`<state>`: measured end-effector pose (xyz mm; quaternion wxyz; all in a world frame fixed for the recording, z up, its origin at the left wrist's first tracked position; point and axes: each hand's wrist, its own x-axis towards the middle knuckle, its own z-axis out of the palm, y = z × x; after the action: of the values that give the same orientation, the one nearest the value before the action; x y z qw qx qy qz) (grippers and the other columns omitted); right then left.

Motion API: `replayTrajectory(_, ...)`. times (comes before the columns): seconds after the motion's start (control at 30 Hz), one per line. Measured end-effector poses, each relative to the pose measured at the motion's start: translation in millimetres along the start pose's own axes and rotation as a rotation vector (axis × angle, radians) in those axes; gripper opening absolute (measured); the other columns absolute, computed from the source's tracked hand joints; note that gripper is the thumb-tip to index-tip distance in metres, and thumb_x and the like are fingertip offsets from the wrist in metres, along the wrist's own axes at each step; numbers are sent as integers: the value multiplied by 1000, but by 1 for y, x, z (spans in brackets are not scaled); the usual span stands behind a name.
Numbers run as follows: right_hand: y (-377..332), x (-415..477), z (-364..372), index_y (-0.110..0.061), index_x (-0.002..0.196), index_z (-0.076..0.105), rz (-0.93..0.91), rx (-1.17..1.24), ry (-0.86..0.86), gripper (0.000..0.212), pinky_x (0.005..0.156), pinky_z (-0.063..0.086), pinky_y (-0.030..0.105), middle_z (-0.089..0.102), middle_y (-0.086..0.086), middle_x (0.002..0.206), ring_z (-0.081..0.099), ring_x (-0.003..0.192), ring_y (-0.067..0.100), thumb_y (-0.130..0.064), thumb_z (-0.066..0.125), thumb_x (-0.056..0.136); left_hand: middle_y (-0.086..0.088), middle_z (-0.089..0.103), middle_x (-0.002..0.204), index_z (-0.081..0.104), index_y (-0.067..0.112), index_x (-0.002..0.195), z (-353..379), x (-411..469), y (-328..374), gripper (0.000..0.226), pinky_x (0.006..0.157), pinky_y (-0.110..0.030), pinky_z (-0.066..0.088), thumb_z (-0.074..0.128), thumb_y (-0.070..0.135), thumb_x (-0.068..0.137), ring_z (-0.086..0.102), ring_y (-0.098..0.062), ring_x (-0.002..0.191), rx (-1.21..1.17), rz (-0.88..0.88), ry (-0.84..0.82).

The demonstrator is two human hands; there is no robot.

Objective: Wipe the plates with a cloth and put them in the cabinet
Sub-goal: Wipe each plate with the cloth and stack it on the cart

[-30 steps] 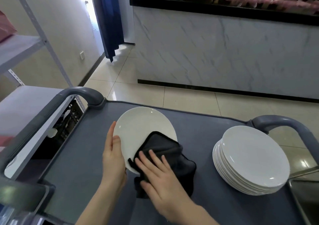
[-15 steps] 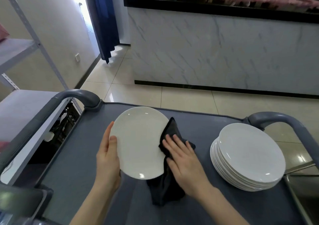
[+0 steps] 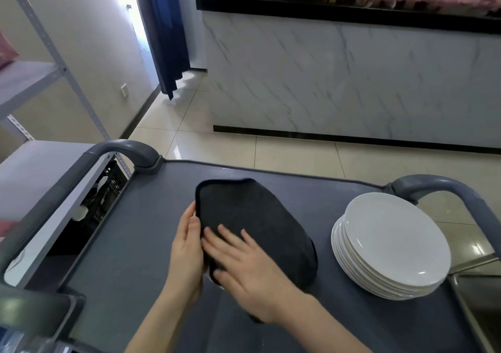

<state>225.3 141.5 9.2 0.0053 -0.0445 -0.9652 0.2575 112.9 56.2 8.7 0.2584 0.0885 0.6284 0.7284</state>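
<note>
The right hand point(image 3: 244, 268) lies flat on the black cloth point(image 3: 257, 222), fingers spread wide and pressing. The left hand point(image 3: 187, 249) clasps the cloth's 9 o'clock edge, thumb on top. The cloth domes over something it hides, mid-cart point(image 3: 130, 244). A stack of white plates point(image 3: 393, 244) sits just beside at 3 o'clock.

The cloth point(image 3: 254, 225) is dark, matt, finely napped fabric. The stacked plates point(image 3: 393, 247) look like glossy white ceramic. The cart top point(image 3: 141, 244) is matt grey plastic; the floor tiles point(image 3: 292, 152) shine.
</note>
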Motion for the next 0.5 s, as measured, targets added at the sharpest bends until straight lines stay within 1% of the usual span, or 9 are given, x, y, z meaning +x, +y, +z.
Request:
replayTrajectory(0.07,-1,-22,10,-37,155,10,-30,52,-73,55,120,-10,32,-2,-25,161,-12,147,-3,-41,26,103,23,71,116,63,44,120,-6,4,4,33,94,-27,50,37,26,110,65,2,110,26,30,45)
replayTrajectory(0.1,3,-33,14,-38,155,11,-28,35,-88,56,121,-8,33,-1,-25,161,-11,147,-3,-42,26,101,27,70,114,63,45,118,-9,5,7,33,94,-26,49,38,27,110,64,6,108,44,52,59)
replayTrajectory(0.13,9,-42,16,-38,155,13,-17,-24,-74,56,122,-5,36,1,-24,161,-8,148,-2,-43,27,101,30,69,113,63,45,118,-10,6,9,32,94,-25,49,38,27,110,63,8,108,55,68,63)
replayTrajectory(0.17,16,-50,17,-37,154,17,-3,-102,-22,56,124,2,39,5,-22,161,-3,149,0,-42,30,100,31,69,115,63,45,119,-11,6,11,31,94,-25,49,39,29,109,63,8,108,62,77,53)
replayTrajectory(0.2,24,-54,16,-35,154,21,24,-169,43,55,124,9,38,8,-20,161,2,149,2,-41,32,100,30,68,117,63,45,121,-11,6,12,30,94,-26,49,39,30,109,63,7,110,68,78,33)
replayTrajectory(0.23,30,-55,13,-34,154,22,68,-191,89,55,123,8,37,9,-19,161,4,150,4,-40,32,101,28,68,121,63,45,122,-11,6,12,30,94,-27,49,40,32,109,62,6,113,73,74,10)
replayTrajectory(0.37,50,-43,-7,-38,154,10,219,-227,174,57,121,-3,40,0,-21,161,-5,150,6,-49,24,100,24,67,126,65,52,119,-11,3,14,30,95,-33,49,43,38,106,62,1,117,73,64,-56)
replayTrajectory(0.43,62,-34,-19,-42,152,-1,283,-278,173,60,121,-9,44,-10,-25,159,-17,148,5,-57,18,98,23,67,126,65,53,119,-11,2,16,29,95,-34,50,43,40,105,63,1,117,88,61,-90)
replayTrajectory(0.5,73,-29,-29,-45,149,-11,334,-303,172,63,120,-13,45,-21,-28,156,-25,146,4,-62,20,97,23,67,126,64,53,120,-11,0,16,29,94,-34,50,43,41,104,63,0,117,101,49,-123)
